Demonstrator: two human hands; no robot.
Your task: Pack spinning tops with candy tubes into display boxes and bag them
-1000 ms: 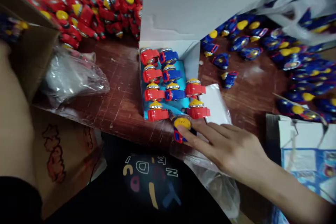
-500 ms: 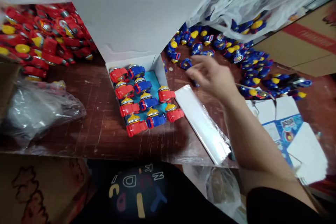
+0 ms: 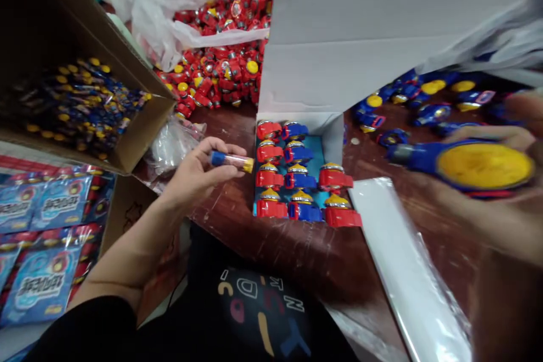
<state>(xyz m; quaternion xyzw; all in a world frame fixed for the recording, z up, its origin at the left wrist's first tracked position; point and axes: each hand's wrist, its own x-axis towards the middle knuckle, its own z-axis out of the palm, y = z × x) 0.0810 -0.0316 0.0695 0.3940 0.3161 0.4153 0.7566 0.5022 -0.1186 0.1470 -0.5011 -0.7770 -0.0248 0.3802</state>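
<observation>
Between the thumb and fingers of my left hand (image 3: 193,172) is a small see-through tube (image 3: 232,162) with a blue end and a yellow end, held just left of the display box. My right hand (image 3: 487,209), partly blurred, grips a blue toy (image 3: 483,167) with a large yellow oval face and a grey tip. The white display box (image 3: 333,124) stands with its tall lid up. Inside it are rows of red toys (image 3: 271,180) and blue toys (image 3: 300,178) with yellow and silver tops. The right row holds two red toys (image 3: 337,178), with blue lining showing behind them.
At left is a carton (image 3: 139,136) of similar small tubes. Red toys (image 3: 229,68) are heaped behind, and loose blue toys (image 3: 428,110) lie at right. Flat silvery-white packaging (image 3: 407,260) lies beside the box. Printed blue packs (image 3: 46,277) sit at lower left.
The view has swung left. My left hand has come into view with a tube. My right hand, earlier over the loose blue toys, now holds one up close to the camera.
</observation>
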